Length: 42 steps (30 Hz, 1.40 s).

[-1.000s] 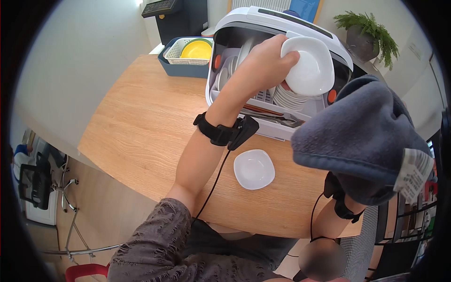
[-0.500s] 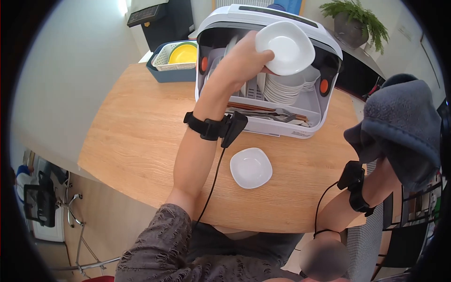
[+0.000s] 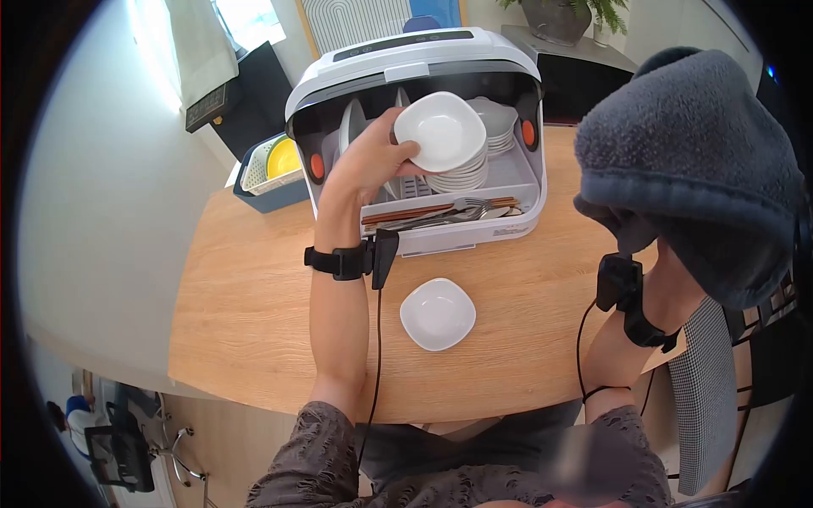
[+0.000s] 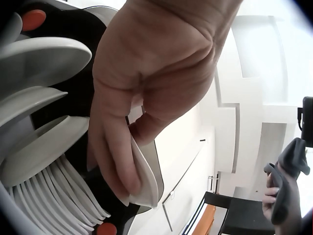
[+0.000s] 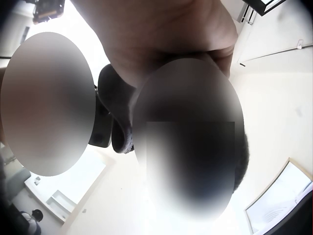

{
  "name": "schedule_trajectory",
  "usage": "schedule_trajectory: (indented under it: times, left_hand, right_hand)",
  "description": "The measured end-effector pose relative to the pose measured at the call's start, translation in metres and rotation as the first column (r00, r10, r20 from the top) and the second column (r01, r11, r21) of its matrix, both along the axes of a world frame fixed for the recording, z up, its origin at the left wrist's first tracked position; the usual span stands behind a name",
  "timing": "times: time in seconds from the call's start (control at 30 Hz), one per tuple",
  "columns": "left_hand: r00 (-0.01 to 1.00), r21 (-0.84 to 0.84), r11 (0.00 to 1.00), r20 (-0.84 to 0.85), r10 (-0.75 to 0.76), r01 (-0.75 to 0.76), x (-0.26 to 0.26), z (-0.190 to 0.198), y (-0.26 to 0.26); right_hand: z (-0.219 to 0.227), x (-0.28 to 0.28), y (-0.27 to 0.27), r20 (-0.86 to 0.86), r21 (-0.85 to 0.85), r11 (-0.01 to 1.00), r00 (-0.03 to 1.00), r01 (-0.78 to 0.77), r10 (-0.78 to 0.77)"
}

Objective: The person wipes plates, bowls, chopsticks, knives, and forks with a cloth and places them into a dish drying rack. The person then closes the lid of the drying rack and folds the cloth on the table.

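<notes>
My left hand (image 3: 373, 161) pinches a square white bowl (image 3: 442, 131) by its left edge, thumb on the inner side, above a white dish cabinet (image 3: 512, 227). In the left wrist view, my left hand (image 4: 146, 73) has its fingers along the underside of the bowl (image 4: 145, 183). On the table, a similar white bowl (image 3: 438, 314) stands upright. My right hand (image 3: 673, 284), raised at the right, grips a grey cloth (image 3: 690, 127) that drapes over it and hides most of its fingers; some show curled round the cloth in the left wrist view.
The cabinet holds stacked white dishes (image 3: 461, 178), upright plates (image 3: 351, 123) and a front tray of cutlery (image 3: 440, 215). A blue bin (image 3: 275, 196) with a basket and yellow bowl stands to its left. A potted plant (image 3: 555, 21) is behind. The wooden table (image 3: 254, 296) extends leftward.
The view has turned, so the cabinet appears further left. The held bowl remains in my left hand over the cabinet. My right hand with the cloth first lowered, then rose again.
</notes>
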<state>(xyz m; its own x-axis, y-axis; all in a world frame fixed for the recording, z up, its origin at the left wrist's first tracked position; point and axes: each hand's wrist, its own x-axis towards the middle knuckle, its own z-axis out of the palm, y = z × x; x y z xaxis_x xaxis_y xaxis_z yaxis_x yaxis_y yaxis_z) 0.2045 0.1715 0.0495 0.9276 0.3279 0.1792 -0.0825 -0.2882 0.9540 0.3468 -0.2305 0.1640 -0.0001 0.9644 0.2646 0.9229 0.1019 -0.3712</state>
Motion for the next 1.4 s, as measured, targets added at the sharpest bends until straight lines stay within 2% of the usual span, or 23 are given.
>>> schedule_trajectory:
  times: [0.1, 0.17, 0.2, 0.27, 0.3, 0.33, 0.4, 0.53, 0.63, 0.7, 0.93, 1.0, 1.1, 1.13, 1.2, 1.23, 1.3, 1.33, 1.4]
  left_hand:
    - [0.995, 0.014, 0.999, 0.092, 0.040, -0.042, 0.019, -0.013, 0.003]
    - [0.993, 0.189, 0.981, 0.114, 0.025, -0.046, 0.020, -0.013, -0.004]
    - [0.993, 0.189, 0.981, 0.113, 0.025, -0.047, 0.020, -0.015, -0.010]
    - [0.975, -0.030, 0.995, 0.200, 0.099, -0.095, 0.019, -0.019, -0.023]
    - [0.972, 0.077, 0.982, 0.179, 0.154, -0.170, 0.025, -0.023, -0.022]
    - [0.971, 0.078, 0.982, 0.180, 0.155, -0.172, 0.028, -0.024, -0.024]
    - [0.954, 0.336, 0.893, 0.112, 0.276, -0.298, 0.028, -0.015, -0.036]
    - [0.962, 0.227, 0.935, 0.052, 0.268, -0.273, 0.022, -0.005, -0.043]
    - [0.965, 0.308, 0.918, 0.004, 0.262, -0.251, 0.020, -0.005, -0.042]
    - [0.954, 0.456, 0.849, 0.001, 0.300, -0.268, 0.017, -0.003, -0.045]
    - [0.954, 0.514, 0.818, 0.006, 0.299, -0.260, -0.002, 0.012, -0.055]
    - [0.928, 0.595, 0.733, 0.064, 0.366, -0.330, -0.006, 0.013, -0.056]
    - [0.922, 0.592, 0.726, 0.079, 0.380, -0.350, -0.013, 0.019, -0.059]
    - [0.922, 0.591, 0.726, 0.080, 0.380, -0.350, -0.012, 0.017, -0.057]
    - [0.906, 0.699, 0.587, 0.230, 0.355, -0.408, -0.011, 0.015, -0.055]
    - [0.906, 0.699, 0.587, 0.229, 0.355, -0.407, -0.013, 0.016, -0.055]
    - [0.968, 0.666, 0.718, 0.022, 0.251, -0.201, -0.028, 0.035, -0.067]
    - [0.968, 0.666, 0.718, 0.022, 0.250, -0.201, -0.031, 0.033, -0.067]
    - [0.989, 0.705, 0.695, 0.103, 0.102, -0.145, -0.036, 0.030, -0.068]
  right_hand:
    - [0.000, -0.045, 0.043, -0.006, 0.044, 0.999, 1.000, 0.000, 0.000]
    - [0.000, -0.069, 0.065, -0.008, 0.074, 0.997, 1.000, 0.003, -0.002]
    - [-0.001, -0.067, 0.064, -0.011, 0.087, 0.996, 1.000, 0.001, 0.000]
    - [-0.004, -0.060, 0.060, -0.016, 0.116, 0.993, 1.000, -0.005, 0.007]
    - [-0.006, -0.060, 0.057, -0.016, 0.130, 0.992, 1.000, -0.008, 0.011]
    - [-0.008, -0.060, 0.057, -0.016, 0.143, 0.990, 1.000, -0.011, 0.014]
    - [-0.010, -0.069, 0.065, -0.018, 0.169, 0.985, 1.000, -0.015, 0.018]
    - [-0.012, -0.083, 0.079, -0.022, 0.223, 0.974, 0.999, -0.023, 0.028]
    - [-0.019, -0.077, 0.071, -0.027, 0.263, 0.965, 0.999, -0.026, 0.035]
    - [-0.019, -0.080, 0.078, -0.030, 0.288, 0.957, 0.999, -0.030, 0.040]
    - [-0.031, -0.086, 0.080, -0.041, 0.377, 0.926, 0.998, -0.036, 0.055]
    - [-0.034, -0.088, 0.083, -0.045, 0.402, 0.915, 0.997, -0.038, 0.061]
    - [-0.038, -0.083, 0.075, -0.048, 0.438, 0.898, 0.996, -0.041, 0.069]
    - [-0.041, -0.081, 0.074, -0.048, 0.450, 0.892, 0.996, -0.042, 0.071]
    - [-0.043, -0.084, 0.076, -0.050, 0.472, 0.880, 0.996, -0.042, 0.074]
    - [-0.044, -0.084, 0.076, -0.052, 0.484, 0.874, 0.996, -0.042, 0.076]
    - [-0.044, -0.087, 0.079, -0.054, 0.507, 0.861, 0.995, -0.042, 0.080]
    - [-0.047, -0.087, 0.082, -0.055, 0.519, 0.854, 0.995, -0.042, 0.082]
    - [-0.049, -0.088, 0.077, -0.057, 0.542, 0.840, 0.995, -0.041, 0.085]
